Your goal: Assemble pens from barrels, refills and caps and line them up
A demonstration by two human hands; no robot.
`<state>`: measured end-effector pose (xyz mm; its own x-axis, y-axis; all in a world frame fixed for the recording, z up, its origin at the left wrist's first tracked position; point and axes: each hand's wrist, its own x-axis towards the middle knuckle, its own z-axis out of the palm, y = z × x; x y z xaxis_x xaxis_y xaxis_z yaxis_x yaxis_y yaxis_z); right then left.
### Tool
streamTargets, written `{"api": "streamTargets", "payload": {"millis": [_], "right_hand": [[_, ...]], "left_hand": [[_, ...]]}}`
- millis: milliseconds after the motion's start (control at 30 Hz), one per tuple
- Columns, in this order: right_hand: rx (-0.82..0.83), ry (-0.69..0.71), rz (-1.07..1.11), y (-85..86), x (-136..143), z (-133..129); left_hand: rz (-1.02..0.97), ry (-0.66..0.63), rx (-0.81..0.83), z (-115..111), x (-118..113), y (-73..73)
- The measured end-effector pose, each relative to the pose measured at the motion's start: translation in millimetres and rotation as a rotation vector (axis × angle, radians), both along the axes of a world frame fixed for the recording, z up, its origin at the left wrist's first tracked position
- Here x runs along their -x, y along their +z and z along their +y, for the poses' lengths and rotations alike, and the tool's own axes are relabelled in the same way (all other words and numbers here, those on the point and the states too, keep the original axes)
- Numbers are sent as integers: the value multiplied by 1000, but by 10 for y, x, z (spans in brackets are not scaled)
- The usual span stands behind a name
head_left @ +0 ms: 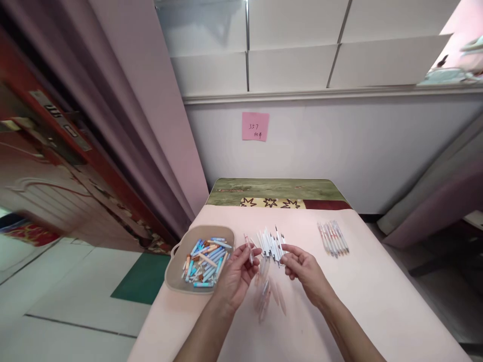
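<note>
My left hand is closed around a slim pen barrel with a pinkish pattern, held upright between thumb and fingers. Across from it, my right hand is pinched at the edge of a pile of white pen refills with dark tips. One refill stands up at its fingertips and looks held by them. Between my forearms lie several clear, pinkish pen barrels on the pale tabletop cover. Farther right, a row of patterned pens lies side by side.
A beige basket with blue, orange and cream pen parts stands at the table's left edge. The table has a pale pink cover and a green patterned strip at the back. Behind it, a pink note sticks to the wall.
</note>
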<state>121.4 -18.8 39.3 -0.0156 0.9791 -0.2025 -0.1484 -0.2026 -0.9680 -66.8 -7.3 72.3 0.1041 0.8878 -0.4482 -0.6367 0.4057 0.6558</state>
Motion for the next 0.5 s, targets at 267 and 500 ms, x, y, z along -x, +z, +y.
{"api": "streamTargets", "payload": {"millis": [267, 500], "right_hand": [[-5, -69, 25, 136, -40, -64], [-50, -113, 67, 225, 65, -133]], "left_hand": [[182, 153, -104, -83, 265, 24], [302, -49, -90, -285, 186, -15]]}}
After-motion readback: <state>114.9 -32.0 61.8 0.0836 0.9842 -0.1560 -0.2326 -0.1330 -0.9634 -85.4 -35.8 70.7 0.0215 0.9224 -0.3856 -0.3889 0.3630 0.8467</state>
